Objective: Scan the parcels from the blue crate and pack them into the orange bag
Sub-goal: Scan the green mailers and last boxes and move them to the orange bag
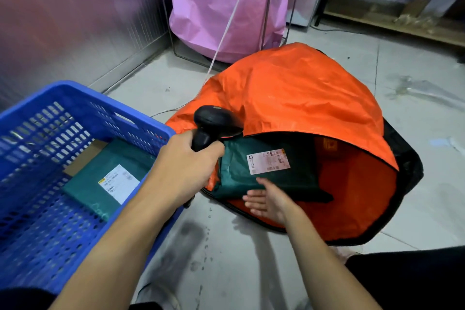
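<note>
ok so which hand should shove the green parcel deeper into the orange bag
Probably the right hand: it is open and empty at the near edge of the green parcel in the mouth of the orange bag. The left hand grips the scanner.

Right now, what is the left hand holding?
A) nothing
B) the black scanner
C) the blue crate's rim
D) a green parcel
B: the left hand grips the black scanner by its handle at the mouth of the orange bag, while the right hand lies open at the near edge of the green parcel there.
</note>
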A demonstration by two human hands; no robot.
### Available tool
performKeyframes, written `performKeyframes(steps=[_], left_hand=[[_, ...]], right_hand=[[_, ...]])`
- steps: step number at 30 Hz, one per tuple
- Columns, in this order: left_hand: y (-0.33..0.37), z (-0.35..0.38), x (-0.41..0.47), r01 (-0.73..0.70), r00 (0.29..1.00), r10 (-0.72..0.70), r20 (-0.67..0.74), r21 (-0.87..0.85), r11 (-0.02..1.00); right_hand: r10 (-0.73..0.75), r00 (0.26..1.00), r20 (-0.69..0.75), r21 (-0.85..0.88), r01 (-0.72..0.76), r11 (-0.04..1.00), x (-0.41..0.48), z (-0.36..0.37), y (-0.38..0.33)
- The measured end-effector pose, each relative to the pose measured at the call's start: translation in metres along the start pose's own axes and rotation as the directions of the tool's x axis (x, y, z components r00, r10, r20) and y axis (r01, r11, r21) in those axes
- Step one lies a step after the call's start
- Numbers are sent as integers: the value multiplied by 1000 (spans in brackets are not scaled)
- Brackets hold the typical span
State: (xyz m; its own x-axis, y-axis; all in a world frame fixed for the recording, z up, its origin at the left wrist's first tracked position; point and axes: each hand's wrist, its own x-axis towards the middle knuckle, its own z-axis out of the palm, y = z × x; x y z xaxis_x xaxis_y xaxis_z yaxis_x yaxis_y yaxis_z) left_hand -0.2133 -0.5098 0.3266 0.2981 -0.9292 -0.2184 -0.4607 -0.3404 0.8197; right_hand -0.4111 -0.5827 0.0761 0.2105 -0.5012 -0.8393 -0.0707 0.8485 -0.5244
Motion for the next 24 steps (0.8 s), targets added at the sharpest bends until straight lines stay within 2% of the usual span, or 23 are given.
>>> performKeyframes(steps=[2,6,9,16,18,20,24], left_hand=[[3,-2,0,-4,1000,4,-2,-4,1000],[1,0,2,14,1000,-14,-5,9,1000],[-2,3,4,32,999,-32,-3,-4,999],[-9,4,8,34,999,-34,-1,-3,999],[-8,3,7,45,999,-45,-13,-3,999],[-7,0,4,48,999,-48,-21,-7,999],[-2,-4,2,30,1000,-30,-7,-20,999]], right_hand=[[61,998,-10,86,-60,995,18,14,15],[38,998,-56,373,-15,928,48,41,11],[29,996,-84,412,9,911,55,53,-1],[-104,990,-99,473,139,870,63,63,-15],[-157,982,-102,464,186,866,63,65,-9],[-162,985,-61,415,173,893,58,66,-5],[-190,982,-15,123,191,974,34,55,-7]])
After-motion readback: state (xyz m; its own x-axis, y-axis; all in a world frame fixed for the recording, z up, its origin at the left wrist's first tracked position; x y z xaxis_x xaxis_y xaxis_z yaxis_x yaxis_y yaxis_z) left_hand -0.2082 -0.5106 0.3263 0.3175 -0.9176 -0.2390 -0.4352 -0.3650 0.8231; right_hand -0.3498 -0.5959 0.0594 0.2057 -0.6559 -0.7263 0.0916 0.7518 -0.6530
